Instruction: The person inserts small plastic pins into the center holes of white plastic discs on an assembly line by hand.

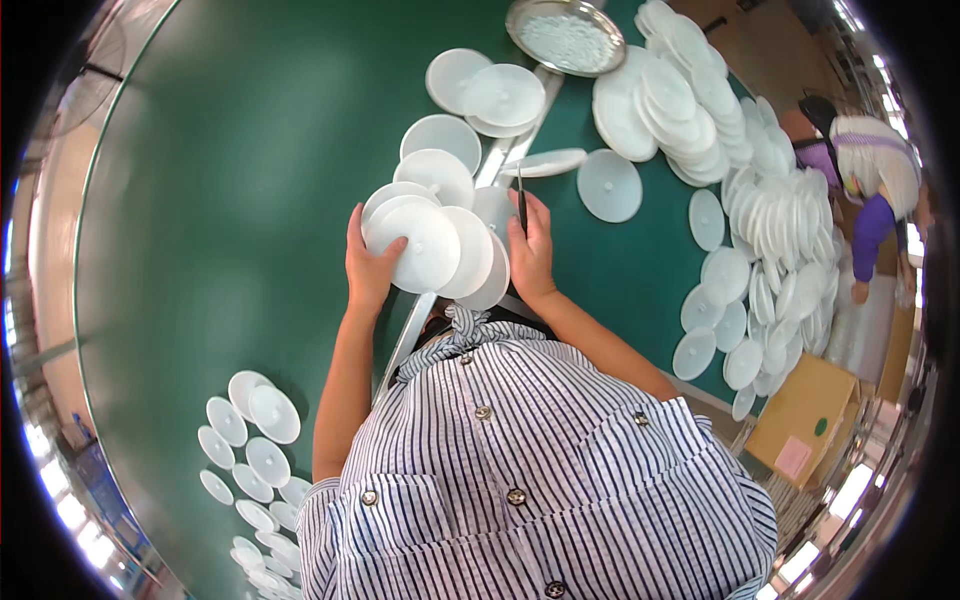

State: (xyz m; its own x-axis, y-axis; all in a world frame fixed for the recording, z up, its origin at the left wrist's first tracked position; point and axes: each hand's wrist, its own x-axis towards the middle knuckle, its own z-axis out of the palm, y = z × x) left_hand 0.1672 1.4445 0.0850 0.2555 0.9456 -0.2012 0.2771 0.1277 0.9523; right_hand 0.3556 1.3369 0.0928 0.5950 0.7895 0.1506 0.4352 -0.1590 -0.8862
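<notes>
nearest the camera: striped shirt [540, 470] with dark buttons, blue and white, filling the lower middle; both bare forearms rise from it toward the table.
left hand: left hand [368, 265] curled round the left edge of a fanned stack of white discs [435, 245], thumb lying on the face of the front disc, fingers behind it.
right hand: right hand [532, 255] closed on a thin dark tool [521, 205] that stands upright above the knuckles; the hand touches the right side of the fan. whether it also grips a disc, cannot tell.
fanned stack: several round white plastic discs overlapping, held up just above the table edge, between the two hands.
table: green table [230, 230], wide and bare on the left half.
metal strip: pale metal strip [500, 150] running from the hands up toward the far side, loose discs lying on and beside it.
round tray: metal round tray [566, 38] at the top, filled with small white pieces.
big heap: large heap of discs [770, 210] along the right side of the table, many overlapping, some on edge.
small group: smaller discs [250, 450] spread flat at the lower left, well apart from the hands.
box: brown cardboard box [805, 415] beside the table at the lower right.
other person: another person [875, 170] in white and purple at the far right, bent over, apart from the table work.
</notes>
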